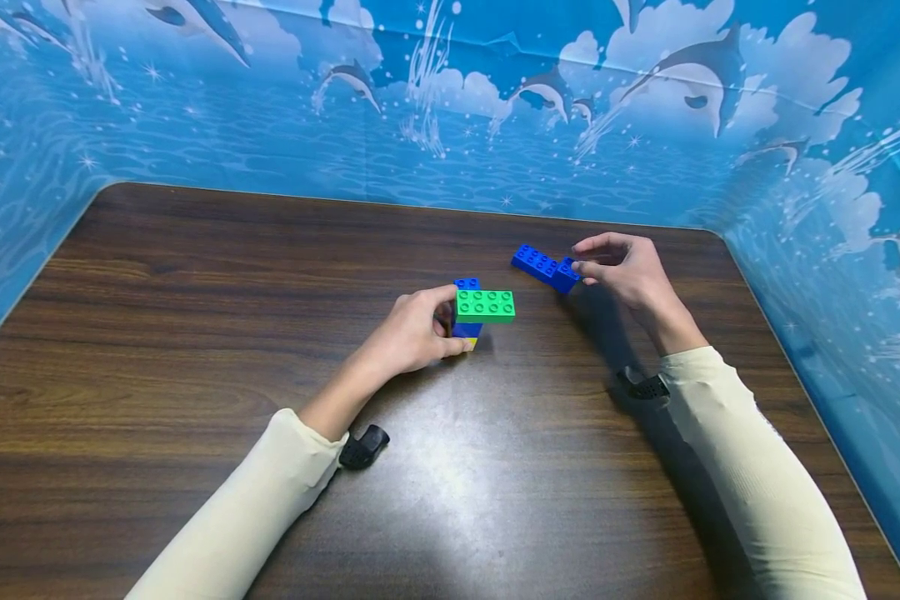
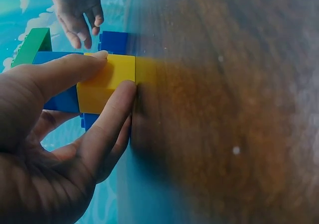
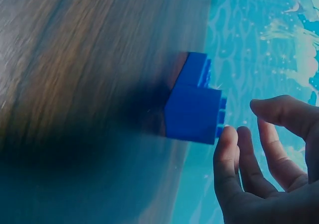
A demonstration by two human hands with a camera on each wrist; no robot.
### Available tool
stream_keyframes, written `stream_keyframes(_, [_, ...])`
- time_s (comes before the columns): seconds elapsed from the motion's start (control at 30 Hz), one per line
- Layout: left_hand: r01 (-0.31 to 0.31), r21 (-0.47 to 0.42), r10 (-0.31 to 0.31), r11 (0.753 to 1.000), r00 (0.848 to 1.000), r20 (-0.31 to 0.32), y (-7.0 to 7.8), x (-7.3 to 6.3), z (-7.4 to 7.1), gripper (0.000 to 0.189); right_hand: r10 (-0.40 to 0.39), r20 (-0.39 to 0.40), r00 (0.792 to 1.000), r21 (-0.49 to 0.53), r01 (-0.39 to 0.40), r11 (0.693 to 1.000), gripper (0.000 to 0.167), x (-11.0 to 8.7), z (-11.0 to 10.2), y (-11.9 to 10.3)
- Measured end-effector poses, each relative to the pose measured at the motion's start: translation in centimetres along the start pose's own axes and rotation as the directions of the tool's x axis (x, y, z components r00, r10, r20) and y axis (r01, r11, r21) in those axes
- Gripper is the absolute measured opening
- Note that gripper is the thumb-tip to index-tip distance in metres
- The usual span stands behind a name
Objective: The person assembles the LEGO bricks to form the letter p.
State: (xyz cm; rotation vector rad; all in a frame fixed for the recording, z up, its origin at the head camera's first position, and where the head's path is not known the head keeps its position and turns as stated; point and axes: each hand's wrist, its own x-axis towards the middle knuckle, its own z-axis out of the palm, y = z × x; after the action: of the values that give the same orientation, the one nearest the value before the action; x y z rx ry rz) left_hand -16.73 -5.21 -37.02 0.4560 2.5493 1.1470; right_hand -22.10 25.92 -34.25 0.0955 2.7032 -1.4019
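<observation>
My left hand (image 1: 412, 332) grips a small stack of toy building bricks standing on the table, thumb on one side and fingers on the other. The stack has a yellow brick (image 2: 114, 82) at the bottom, blue brick (image 1: 465, 330) above it, and a green brick (image 1: 485, 307) across the top, jutting right. Further back, my right hand (image 1: 630, 271) hovers beside two blue bricks, a long one (image 1: 532, 262) and a shorter one (image 3: 193, 115) set against its near end. Its thumb and fingers are parted with nothing between them, fingertips right at the shorter brick's studs.
The dark wood-grain table (image 1: 195, 350) has rounded far corners. A blue curtain (image 1: 270, 142) printed with dolphins surrounds its back and sides. Black wrist devices show at the left cuff (image 1: 292, 433) and under the right sleeve (image 1: 727, 433).
</observation>
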Motion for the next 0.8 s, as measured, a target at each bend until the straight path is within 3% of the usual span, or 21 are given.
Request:
stream_keyframes(0.2, [-0.002,-0.007,0.002,1.000,1.000,0.001,0.0,0.1,0.1,0.043,0.032,-0.015,0.999,-0.010,-0.032,0.999,0.039,0.4,-0.2,0.8])
stream_keyframes(0.53, [-0.003,0.002,0.003,1.000,1.000,-0.014,0.2,0.1,0.2,0.046,0.078,0.076,0.994,-0.132,-0.068,0.989,0.050,1.2,-0.3,1.9])
stream_keyframes(0.8, [0.015,0.005,-0.015,1.000,1.000,0.003,0.1,0.0,0.2,0.046,0.088,0.068,0.994,-0.114,-0.080,0.990,0.051,1.2,0.2,2.2])
